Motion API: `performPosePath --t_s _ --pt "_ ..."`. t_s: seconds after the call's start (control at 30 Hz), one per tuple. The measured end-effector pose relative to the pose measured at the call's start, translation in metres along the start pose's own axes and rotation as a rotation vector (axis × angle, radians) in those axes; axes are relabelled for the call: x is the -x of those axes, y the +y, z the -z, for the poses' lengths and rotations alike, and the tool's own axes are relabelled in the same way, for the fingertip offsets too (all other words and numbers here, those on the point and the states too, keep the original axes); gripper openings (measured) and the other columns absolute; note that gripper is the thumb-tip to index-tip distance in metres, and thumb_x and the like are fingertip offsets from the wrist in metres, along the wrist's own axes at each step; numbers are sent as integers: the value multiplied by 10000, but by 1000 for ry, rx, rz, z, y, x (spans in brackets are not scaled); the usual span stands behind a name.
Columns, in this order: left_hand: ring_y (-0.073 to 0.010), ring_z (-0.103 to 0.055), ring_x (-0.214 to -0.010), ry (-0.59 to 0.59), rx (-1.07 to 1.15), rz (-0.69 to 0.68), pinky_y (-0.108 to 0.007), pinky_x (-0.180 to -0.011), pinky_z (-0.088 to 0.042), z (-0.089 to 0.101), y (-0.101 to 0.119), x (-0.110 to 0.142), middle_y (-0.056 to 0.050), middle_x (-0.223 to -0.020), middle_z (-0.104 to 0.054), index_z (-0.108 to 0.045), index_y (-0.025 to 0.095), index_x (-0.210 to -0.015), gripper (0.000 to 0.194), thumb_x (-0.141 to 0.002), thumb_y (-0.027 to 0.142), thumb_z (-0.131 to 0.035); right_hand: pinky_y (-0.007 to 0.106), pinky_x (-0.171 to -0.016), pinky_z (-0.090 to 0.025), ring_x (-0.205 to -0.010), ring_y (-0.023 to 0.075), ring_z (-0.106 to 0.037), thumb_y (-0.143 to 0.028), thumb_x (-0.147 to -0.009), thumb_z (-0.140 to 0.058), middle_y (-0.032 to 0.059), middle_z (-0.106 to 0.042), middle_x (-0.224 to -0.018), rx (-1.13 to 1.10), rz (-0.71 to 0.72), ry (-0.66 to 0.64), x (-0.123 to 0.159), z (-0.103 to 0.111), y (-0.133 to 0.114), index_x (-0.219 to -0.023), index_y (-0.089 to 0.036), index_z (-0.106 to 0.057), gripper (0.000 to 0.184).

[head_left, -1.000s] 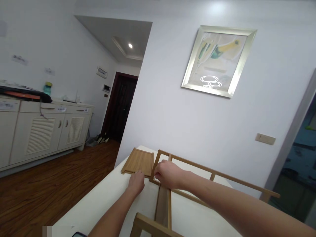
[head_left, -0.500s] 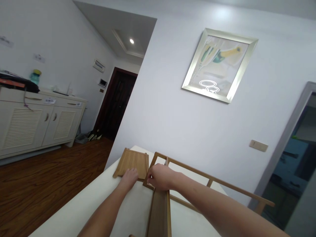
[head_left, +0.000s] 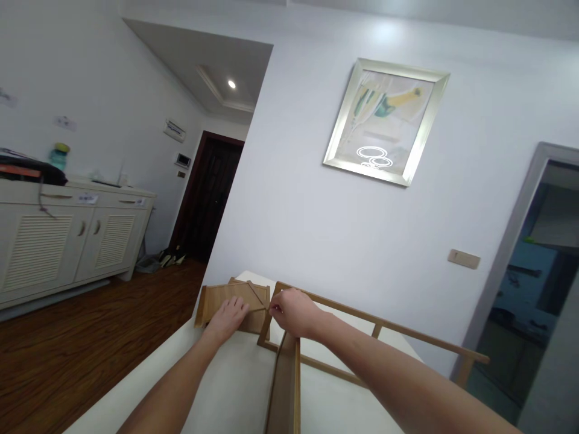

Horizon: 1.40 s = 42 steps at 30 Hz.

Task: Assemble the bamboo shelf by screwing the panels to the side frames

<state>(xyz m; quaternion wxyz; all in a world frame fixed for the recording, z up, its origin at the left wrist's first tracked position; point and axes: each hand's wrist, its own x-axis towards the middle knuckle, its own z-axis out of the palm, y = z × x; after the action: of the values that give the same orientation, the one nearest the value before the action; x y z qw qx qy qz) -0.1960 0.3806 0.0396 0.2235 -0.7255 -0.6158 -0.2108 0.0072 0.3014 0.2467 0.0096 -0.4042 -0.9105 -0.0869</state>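
Note:
My left hand (head_left: 227,316) is on a light wooden panel (head_left: 217,295), fingers over its upper face and thumb hidden. This panel is tilted and lies partly over another wooden board (head_left: 253,323) on the white table. My right hand (head_left: 295,311) is closed in a pinch at the end of a wooden frame (head_left: 342,307), close to the panel's right corner. Whatever lies between its fingertips is too small or hidden to make out. A long wooden board (head_left: 284,386) joins the frame beneath my right hand and runs toward me.
The white table (head_left: 226,380) stands against a wall with a framed picture (head_left: 384,120). The wooden frame's far end (head_left: 474,355) reaches right, near a doorway (head_left: 520,289). A white cabinet (head_left: 67,235) with a bottle (head_left: 59,157) on top stands at the left, across the wooden floor (head_left: 136,325).
My left hand has raised and turned the panel to the left, uncovering the board beneath it. My right hand stays at the frame's end. The whole view has shifted slightly.

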Motion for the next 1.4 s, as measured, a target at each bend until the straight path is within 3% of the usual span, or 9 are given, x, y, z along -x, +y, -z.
performPosePath --t_s 0.23,0.47,0.7,0.87,1.0,1.1,1.27,1.33,1.4 --pt "-225 -496 -877 171 -13 97 -353 -797 -418 79 -14 -6 -95 -908 -538 -589 170 -955 291 -871 13 -359 248 -689 -409 -844 183 -642 -214 -898 -452 83 -719 -927 -34 12 166 22 23 8 -885 -176 -712 263" --pt "-202 -503 -842 412 85 87 -331 -810 -436 181 8 -3 -67 -876 -500 -547 176 -893 193 -902 90 -375 238 -751 -422 -899 161 -629 -253 -932 -451 71 -718 -1007 -231 -87 389 59 54 16 -1013 -175 -703 276" --pt "-179 -508 -758 786 366 38 -294 -720 -438 304 58 25 -15 -793 -473 -464 209 -825 80 -897 244 -463 271 -806 -461 -839 155 -631 -298 -912 -534 69 -717 -967 -500 -188 703 124 91 28 -1086 -147 -683 274" --pt "-174 -526 -707 935 461 73 -292 -683 -449 365 118 53 -2 -745 -504 -460 216 -767 172 -861 330 -546 332 -832 -495 -892 188 -635 -377 -876 -585 99 -678 -1096 -670 -175 922 170 104 26 -1158 -173 -628 351" --pt "-201 -608 -794 888 753 179 -311 -714 -496 392 163 74 -23 -858 -629 -549 205 -914 200 -829 379 -596 406 -930 -470 -1131 264 -556 -487 -856 -563 163 -532 -1337 -746 -261 1182 200 107 31 -1312 -164 -501 563" --pt "-211 -642 -885 823 1073 191 -333 -786 -524 398 189 87 -37 -972 -682 -580 198 -1024 314 -780 379 -658 410 -997 -429 -1205 264 -513 -500 -896 -460 152 -512 -1365 -867 -407 1274 230 105 47 -1332 -174 -477 546" --pt "-222 -660 -944 646 1587 159 -373 -846 -538 381 219 100 -60 -1063 -697 -597 185 -1075 428 -718 376 -736 396 -913 -477 -1031 268 -609 -562 -864 -495 100 -684 -1084 -976 -410 1226 310 88 77 -1024 -165 -651 455" --pt "-228 -663 -944 540 1701 166 -382 -836 -545 370 231 101 -62 -1073 -700 -605 185 -1067 446 -694 370 -765 386 -845 -513 -953 273 -638 -580 -791 -616 77 -714 -973 -1066 -374 1133 352 77 82 -923 -175 -672 430" --pt "-232 -670 -914 434 1749 167 -385 -810 -552 361 244 102 -63 -1039 -710 -614 178 -1049 446 -683 371 -779 379 -819 -541 -944 269 -661 -546 -759 -682 67 -726 -978 -1247 -305 1006 395 64 80 -965 -194 -685 408"
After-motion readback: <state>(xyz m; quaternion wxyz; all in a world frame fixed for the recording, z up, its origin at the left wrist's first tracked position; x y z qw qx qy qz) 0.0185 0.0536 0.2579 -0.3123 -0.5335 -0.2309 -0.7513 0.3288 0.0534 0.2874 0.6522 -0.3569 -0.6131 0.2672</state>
